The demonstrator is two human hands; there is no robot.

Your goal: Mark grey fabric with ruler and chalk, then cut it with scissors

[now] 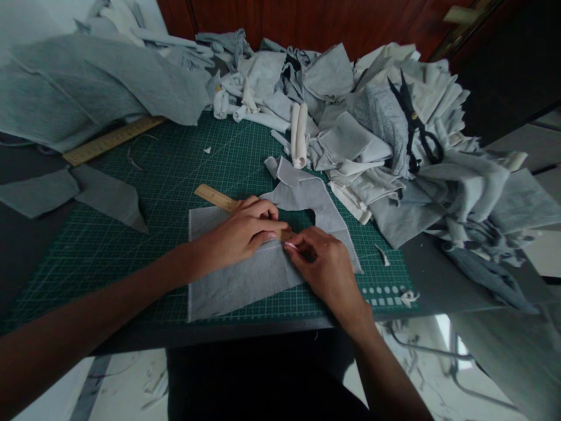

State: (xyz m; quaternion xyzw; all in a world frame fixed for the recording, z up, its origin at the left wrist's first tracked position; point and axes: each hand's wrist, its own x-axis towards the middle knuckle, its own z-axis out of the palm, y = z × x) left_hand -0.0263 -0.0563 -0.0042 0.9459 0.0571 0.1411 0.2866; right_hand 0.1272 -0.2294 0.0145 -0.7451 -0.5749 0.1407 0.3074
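A grey fabric piece (245, 285) lies flat on the green cutting mat (170, 169). Across its upper part rests a short wooden ruler (214, 197), its right end partly hidden by my hands. My left hand (243, 228) presses down on the ruler, fingers bent over it and thumb along its near edge. Close beside it, my right hand (326, 263) is closed in a pinch around a small pink marking piece (291, 246), its tip at the ruler and fabric. Most of that piece is hidden by the fingers. A curved grey fabric cutout (328, 204) lies just beyond my right hand.
Grey and white fabric scraps (342, 140) are heaped along the back and right. Black scissors (414, 120) lie on the heap. At the left are a longer wooden ruler (114, 140), a large grey cloth (100, 82) and loose pieces (109, 196). The table's front edge (210, 336) is near me.
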